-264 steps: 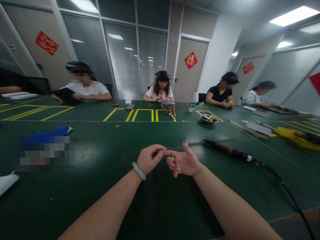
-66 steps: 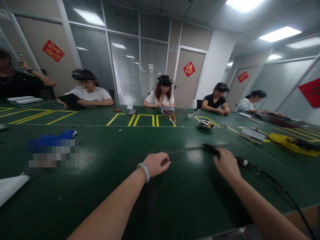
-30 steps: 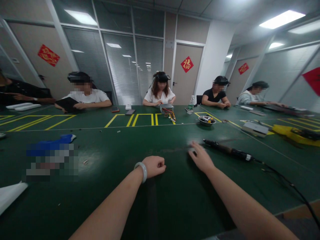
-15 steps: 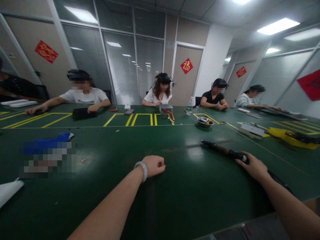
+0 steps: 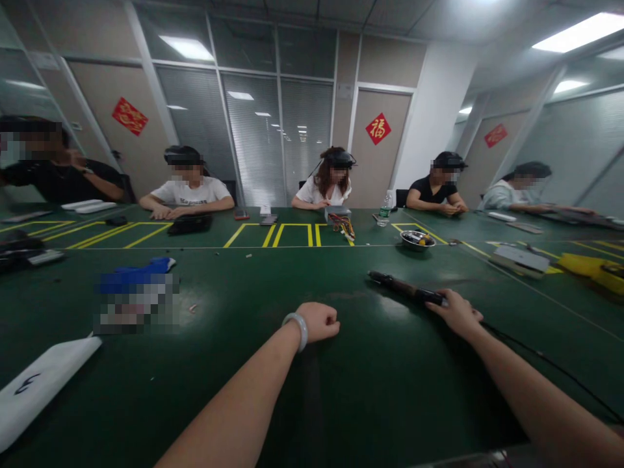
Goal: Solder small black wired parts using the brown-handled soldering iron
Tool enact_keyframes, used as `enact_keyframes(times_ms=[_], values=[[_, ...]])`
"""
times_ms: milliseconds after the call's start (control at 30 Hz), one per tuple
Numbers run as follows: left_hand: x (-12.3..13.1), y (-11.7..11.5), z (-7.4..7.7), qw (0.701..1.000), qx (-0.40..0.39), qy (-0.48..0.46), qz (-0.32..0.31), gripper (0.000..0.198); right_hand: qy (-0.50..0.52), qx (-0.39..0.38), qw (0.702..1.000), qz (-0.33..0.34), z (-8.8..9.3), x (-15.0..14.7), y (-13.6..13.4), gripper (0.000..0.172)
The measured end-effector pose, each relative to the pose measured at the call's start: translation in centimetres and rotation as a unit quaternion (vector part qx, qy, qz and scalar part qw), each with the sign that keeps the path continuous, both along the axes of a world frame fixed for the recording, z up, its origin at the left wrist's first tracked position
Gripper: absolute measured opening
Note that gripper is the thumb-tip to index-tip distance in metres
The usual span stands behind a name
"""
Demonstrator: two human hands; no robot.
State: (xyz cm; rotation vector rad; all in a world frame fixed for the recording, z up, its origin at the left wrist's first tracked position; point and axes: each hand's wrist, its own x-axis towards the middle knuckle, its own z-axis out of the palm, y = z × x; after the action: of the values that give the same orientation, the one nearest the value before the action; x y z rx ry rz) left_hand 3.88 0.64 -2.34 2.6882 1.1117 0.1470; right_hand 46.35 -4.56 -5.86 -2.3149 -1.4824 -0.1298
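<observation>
Presently, the electric screwdriver lies flat on the green table, tip pointing left, with its cable trailing off to the right. Right hand rests at its black rear end, fingers touching the casing; whether they close around it cannot be told. Left hand sits nearby as a closed fist on the table, with a pale bracelet at the wrist. Metal bowl stands beyond the tool, apart from it.
</observation>
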Motion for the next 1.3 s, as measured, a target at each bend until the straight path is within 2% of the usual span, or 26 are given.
enact_keyframes(times_ms=[167,300,367,433,500,600,700,767,800,967,1133,1300], values=[[-0.1,0.1,0.1,1.0,-0.001,-0.008,-0.009,0.031,0.043,-0.024,0.992,0.115,0.9,-11.1,3.8,0.044],[0.0,0.0,-0.1,1.0,0.015,-0.007,0.005,0.029,0.057,-0.023,0.978,0.201,1.3,-19.4,5.7,0.041],[0.0,-0.1,-0.2,1.0,0.016,-0.015,0.006,0.029,0.056,-0.019,0.969,0.241,1.3,-22.3,5.9,0.043],[-0.1,-0.3,-0.1,0.999,0.012,-0.035,0.007,0.03,0.043,-0.007,0.963,0.268,1.4,-23.7,5.5,0.05],[-0.2,-0.3,0.2,0.997,0.016,-0.071,0.012,0.033,0.006,0.009,0.964,0.266,1.5,-23.8,4.3,0.062],[-0.4,0.0,0.7,0.984,0.081,-0.153,0.053,0.037,-0.079,0.026,0.978,0.192,1.6,-21.9,1.4,0.069],[-0.8,0.8,0.5,0.959,0.15,-0.202,0.131,0.047,-0.127,-0.001,0.988,0.085,1.6,-19.3,-1.3,0.054],[-1.1,1.6,0.0,0.958,0.147,-0.187,0.158,0.056,-0.124,-0.037,0.99,0.061,1.4,-17.7,-2.3,0.044],[-1.3,1.9,-0.3,0.962,0.137,-0.17,0.162,0.058,-0.116,-0.053,0.989,0.07,1.3,-17.0,-2.4,0.039],[-1.9,2.7,-0.6,0.976,0.112,-0.103,0.155,0.046,-0.049,-0.061,0.985,0.153,0.9,-14.8,-0.8,0.027],[-2.3,2.7,0.4,0.98,0.118,-0.088,0.131,0.042,-0.012,0.003,0.986,0.165,1.9,-14.0,1.7,0.028],[-3.1,3.1,0.4,0.983,0.124,-0.086,0.1,0.04,0.038,0.048,0.987,0.146,2.6,-14.2,3.2,0.029]])
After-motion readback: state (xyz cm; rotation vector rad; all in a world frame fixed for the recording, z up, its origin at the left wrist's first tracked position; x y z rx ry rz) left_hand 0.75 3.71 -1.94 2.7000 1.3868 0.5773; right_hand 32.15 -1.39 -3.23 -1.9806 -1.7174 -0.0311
